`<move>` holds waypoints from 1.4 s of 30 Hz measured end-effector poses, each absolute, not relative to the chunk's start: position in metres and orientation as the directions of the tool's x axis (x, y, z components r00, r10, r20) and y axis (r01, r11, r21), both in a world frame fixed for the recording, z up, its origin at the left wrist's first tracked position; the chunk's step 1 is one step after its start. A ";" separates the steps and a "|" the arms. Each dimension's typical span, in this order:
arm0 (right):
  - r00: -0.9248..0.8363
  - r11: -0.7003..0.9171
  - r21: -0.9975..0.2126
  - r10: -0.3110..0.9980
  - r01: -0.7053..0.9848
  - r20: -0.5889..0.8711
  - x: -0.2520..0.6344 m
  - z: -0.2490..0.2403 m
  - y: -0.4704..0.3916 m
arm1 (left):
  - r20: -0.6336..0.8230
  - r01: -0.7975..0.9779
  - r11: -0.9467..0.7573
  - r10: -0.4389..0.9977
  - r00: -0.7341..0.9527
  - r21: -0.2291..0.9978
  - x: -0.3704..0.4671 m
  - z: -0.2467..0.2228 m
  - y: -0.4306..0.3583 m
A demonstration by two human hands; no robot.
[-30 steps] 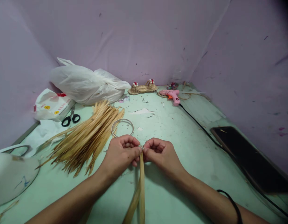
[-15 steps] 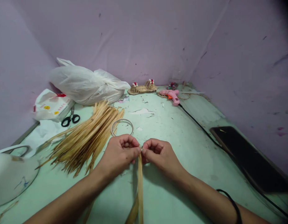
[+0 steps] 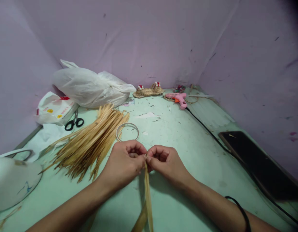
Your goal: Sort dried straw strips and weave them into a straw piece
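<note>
Tan dried leaf strips (image 3: 148,196) hang down toward the near edge from the fingertips of both hands. My left hand (image 3: 129,162) pinches their top end between thumb and fingers. Close against it, my right hand (image 3: 164,161) pinches the same end from the right, and the fingertips nearly touch. The pinched end itself is mostly hidden. Just beyond my left hand lies a thin pale ring (image 3: 117,132). A large fanned bundle of dried strips (image 3: 91,143) rests to the left of it.
Black-handled scissors (image 3: 74,123), a white box in plastic (image 3: 56,109) and a stuffed white bag (image 3: 91,87) are at the left. Along the back are a woven piece (image 3: 148,92) and a pink glue gun (image 3: 179,99). A black phone-like slab (image 3: 257,161) lies right; a white rounded object (image 3: 16,183), lower left.
The hanging strips have swung slightly to the right at their lower end. Both hands keep their pinch, with the fingertips shifted a little.
</note>
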State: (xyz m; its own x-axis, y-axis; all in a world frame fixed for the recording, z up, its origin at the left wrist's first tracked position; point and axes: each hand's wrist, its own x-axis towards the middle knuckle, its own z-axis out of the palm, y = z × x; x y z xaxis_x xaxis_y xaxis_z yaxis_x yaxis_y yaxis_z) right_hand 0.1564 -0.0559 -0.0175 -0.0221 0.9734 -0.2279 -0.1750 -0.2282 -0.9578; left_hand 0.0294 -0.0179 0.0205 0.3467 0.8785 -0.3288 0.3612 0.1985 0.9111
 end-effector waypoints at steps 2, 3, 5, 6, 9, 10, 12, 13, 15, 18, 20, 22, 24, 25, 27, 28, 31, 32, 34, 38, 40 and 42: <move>-0.005 -0.232 -0.957 0.972 -0.176 -0.234 0.156 -0.018 -0.055 | -0.318 0.361 0.192 0.889 0.330 0.912 0.030 0.020 -0.018; 0.004 -0.233 -0.957 0.971 -0.175 -0.237 0.156 -0.019 -0.054 | -0.316 0.356 0.193 0.890 0.329 0.914 0.030 0.020 -0.018; 0.016 -0.235 -0.956 0.970 -0.176 -0.241 0.155 -0.020 -0.053 | -0.312 0.336 0.197 0.890 0.332 0.921 0.030 0.019 -0.018; 0.017 -0.235 -0.956 0.970 -0.178 -0.241 0.155 -0.020 -0.053 | -0.308 0.323 0.198 0.890 0.335 0.925 0.030 0.019 -0.018; 0.020 -0.235 -0.954 0.970 -0.185 -0.243 0.155 -0.021 -0.054 | -0.295 0.295 0.199 0.896 0.331 0.935 0.031 0.018 -0.018; 0.025 -0.234 -0.955 0.970 -0.183 -0.243 0.155 -0.021 -0.054 | -0.293 0.288 0.200 0.898 0.328 0.937 0.031 0.018 -0.018; 0.045 -0.227 -0.959 0.970 -0.170 -0.238 0.155 -0.021 -0.054 | -0.294 0.279 0.207 0.900 0.322 0.938 0.031 0.018 -0.018; 0.058 -0.217 -0.963 0.972 -0.162 -0.229 0.155 -0.021 -0.054 | -0.298 0.274 0.213 0.899 0.321 0.938 0.031 0.018 -0.018; 0.087 -0.184 -0.972 0.976 -0.146 -0.198 0.154 -0.022 -0.055 | -0.295 0.258 0.216 0.899 0.324 0.942 0.031 0.016 -0.017; 0.131 -0.121 -0.986 0.982 -0.111 -0.136 0.153 -0.025 -0.056 | -0.260 0.230 0.190 0.908 0.328 0.955 0.030 0.014 -0.017; 0.149 -0.100 -0.992 0.983 -0.081 -0.111 0.153 -0.025 -0.056 | -0.250 0.231 0.180 0.913 0.323 0.956 0.029 0.013 -0.017; 0.143 -0.111 -0.991 0.982 -0.076 -0.121 0.153 -0.024 -0.057 | -0.268 0.243 0.196 0.911 0.312 0.950 0.029 0.012 -0.017; 0.117 -0.135 -0.986 0.982 -0.099 -0.146 0.154 -0.021 -0.057 | -0.282 0.251 0.209 0.911 0.300 0.945 0.030 0.012 -0.018; 0.103 -0.145 -0.983 0.982 -0.113 -0.157 0.154 -0.020 -0.058 | -0.282 0.254 0.210 0.913 0.294 0.944 0.030 0.013 -0.018; 0.081 -0.166 -0.976 0.981 -0.140 -0.178 0.154 -0.019 -0.058 | -0.274 0.259 0.203 0.921 0.277 0.944 0.031 0.014 -0.018; 0.078 -0.179 -0.972 0.978 -0.152 -0.192 0.153 -0.020 -0.058 | -0.270 0.259 0.201 0.926 0.265 0.945 0.032 0.015 -0.017; 0.075 -0.225 -0.955 0.967 -0.195 -0.243 0.153 -0.021 -0.057 | -0.268 0.244 0.209 0.933 0.242 0.947 0.032 0.018 -0.016; 0.074 -0.234 -0.949 0.964 -0.210 -0.254 0.152 -0.022 -0.057 | -0.270 0.237 0.214 0.932 0.240 0.948 0.032 0.019 -0.016; 0.073 -0.242 -0.940 0.961 -0.239 -0.266 0.152 -0.022 -0.056 | -0.277 0.225 0.224 0.929 0.243 0.948 0.032 0.019 -0.014; 0.107 -0.257 -0.933 0.951 -0.252 -0.290 0.153 -0.021 -0.054 | -0.333 0.273 0.260 0.904 0.270 0.926 0.029 0.015 -0.013; 0.116 -0.254 -0.937 0.951 -0.239 -0.287 0.153 -0.021 -0.055 | -0.362 0.330 0.260 0.883 0.299 0.907 0.028 0.012 -0.012; 0.105 -0.242 -0.943 0.957 -0.229 -0.271 0.154 -0.023 -0.055 | -0.375 0.362 0.255 0.873 0.313 0.896 0.026 0.010 -0.012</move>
